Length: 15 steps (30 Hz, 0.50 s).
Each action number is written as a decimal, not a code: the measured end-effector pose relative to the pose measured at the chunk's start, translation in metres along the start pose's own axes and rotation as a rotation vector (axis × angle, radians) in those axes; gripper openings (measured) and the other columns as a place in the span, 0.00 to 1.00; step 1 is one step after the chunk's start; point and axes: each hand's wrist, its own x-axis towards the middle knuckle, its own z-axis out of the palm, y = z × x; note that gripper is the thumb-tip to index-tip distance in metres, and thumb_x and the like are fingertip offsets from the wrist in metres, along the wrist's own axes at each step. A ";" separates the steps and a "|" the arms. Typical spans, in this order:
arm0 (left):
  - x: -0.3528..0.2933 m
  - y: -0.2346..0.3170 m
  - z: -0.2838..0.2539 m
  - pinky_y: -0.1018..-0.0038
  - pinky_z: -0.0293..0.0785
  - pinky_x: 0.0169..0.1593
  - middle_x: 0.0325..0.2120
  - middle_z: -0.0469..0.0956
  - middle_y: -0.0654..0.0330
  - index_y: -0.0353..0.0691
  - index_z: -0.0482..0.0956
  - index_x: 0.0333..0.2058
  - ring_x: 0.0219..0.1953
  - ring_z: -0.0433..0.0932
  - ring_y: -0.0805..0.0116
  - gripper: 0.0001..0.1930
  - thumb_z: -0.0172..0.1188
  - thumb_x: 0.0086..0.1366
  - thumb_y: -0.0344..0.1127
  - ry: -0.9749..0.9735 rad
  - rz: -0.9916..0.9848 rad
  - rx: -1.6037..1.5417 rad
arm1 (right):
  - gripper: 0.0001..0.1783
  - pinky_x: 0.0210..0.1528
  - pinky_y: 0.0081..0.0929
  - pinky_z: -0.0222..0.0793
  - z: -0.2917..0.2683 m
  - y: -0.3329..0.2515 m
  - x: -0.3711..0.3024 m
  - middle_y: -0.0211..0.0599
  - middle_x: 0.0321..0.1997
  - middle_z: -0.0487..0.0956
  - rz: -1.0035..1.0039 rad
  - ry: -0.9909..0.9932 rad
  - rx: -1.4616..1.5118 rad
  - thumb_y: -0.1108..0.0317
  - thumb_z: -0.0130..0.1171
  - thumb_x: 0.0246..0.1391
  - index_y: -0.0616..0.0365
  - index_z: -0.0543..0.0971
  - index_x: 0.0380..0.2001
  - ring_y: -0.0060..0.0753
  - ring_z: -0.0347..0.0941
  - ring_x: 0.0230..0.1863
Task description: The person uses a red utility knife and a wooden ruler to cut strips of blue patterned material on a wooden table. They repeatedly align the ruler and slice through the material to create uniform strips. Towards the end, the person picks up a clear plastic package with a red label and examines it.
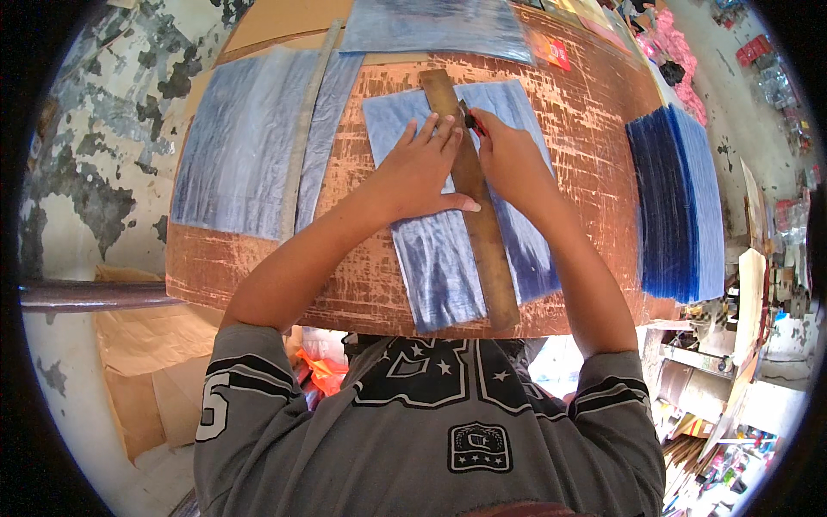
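Note:
A clear bluish plastic sheet (436, 267) lies at a slant on the worn brown tabletop (345, 258) in front of me. Across it runs a long brown straightedge (488, 246), reaching past the sheet at the far end. My left hand (415, 175) lies flat on the straightedge and sheet, fingers spread and thumb on the strip. Close against the straightedge's right side, near its far end, my right hand (515, 164) grips a red and black cutter knife (471, 119). The knife's tip is too small to make out.
At left, more plastic sheets (237, 146) lie under a long pale strip (310, 129). A bluish sheet stack (435, 28) sits at the far edge. On the right stands a thick pile of blue sheets (676, 207). A small red and yellow packet (554, 52) lies far right.

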 end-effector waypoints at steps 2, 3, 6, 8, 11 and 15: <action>0.000 -0.001 0.000 0.41 0.51 0.81 0.77 0.56 0.28 0.21 0.57 0.76 0.81 0.52 0.29 0.66 0.61 0.63 0.81 0.000 0.001 -0.006 | 0.24 0.48 0.64 0.79 -0.001 0.001 -0.015 0.68 0.39 0.86 0.004 0.002 0.018 0.71 0.56 0.67 0.62 0.78 0.65 0.74 0.84 0.43; 0.000 0.000 -0.001 0.41 0.51 0.81 0.77 0.56 0.28 0.21 0.58 0.76 0.81 0.52 0.30 0.66 0.62 0.63 0.81 -0.009 -0.004 0.007 | 0.24 0.48 0.64 0.79 -0.001 0.001 -0.023 0.68 0.39 0.86 0.010 -0.002 0.025 0.71 0.55 0.67 0.62 0.78 0.65 0.74 0.84 0.43; 0.002 0.003 -0.005 0.41 0.52 0.81 0.77 0.57 0.29 0.21 0.58 0.76 0.81 0.53 0.30 0.66 0.62 0.62 0.80 -0.038 -0.012 0.039 | 0.24 0.50 0.59 0.79 -0.012 -0.007 -0.048 0.66 0.46 0.86 0.061 -0.050 0.036 0.75 0.52 0.69 0.62 0.77 0.67 0.72 0.84 0.47; 0.004 0.004 -0.007 0.42 0.52 0.81 0.78 0.57 0.29 0.21 0.58 0.76 0.81 0.53 0.31 0.66 0.62 0.62 0.80 -0.057 -0.011 0.050 | 0.25 0.50 0.59 0.79 -0.016 -0.010 -0.065 0.66 0.47 0.86 0.076 -0.063 0.025 0.75 0.52 0.69 0.61 0.75 0.68 0.71 0.84 0.47; 0.006 0.005 -0.007 0.42 0.52 0.81 0.77 0.59 0.29 0.19 0.58 0.75 0.80 0.56 0.32 0.66 0.58 0.64 0.82 -0.046 0.009 0.086 | 0.28 0.47 0.63 0.78 -0.019 -0.006 -0.093 0.66 0.41 0.86 0.076 -0.067 0.003 0.71 0.54 0.69 0.58 0.73 0.71 0.70 0.85 0.43; 0.005 0.004 -0.007 0.42 0.51 0.81 0.78 0.57 0.29 0.21 0.58 0.76 0.81 0.54 0.31 0.67 0.57 0.63 0.83 -0.076 -0.018 0.099 | 0.28 0.51 0.58 0.79 -0.037 -0.022 -0.129 0.65 0.49 0.86 0.161 -0.159 0.011 0.74 0.52 0.71 0.59 0.72 0.72 0.70 0.84 0.48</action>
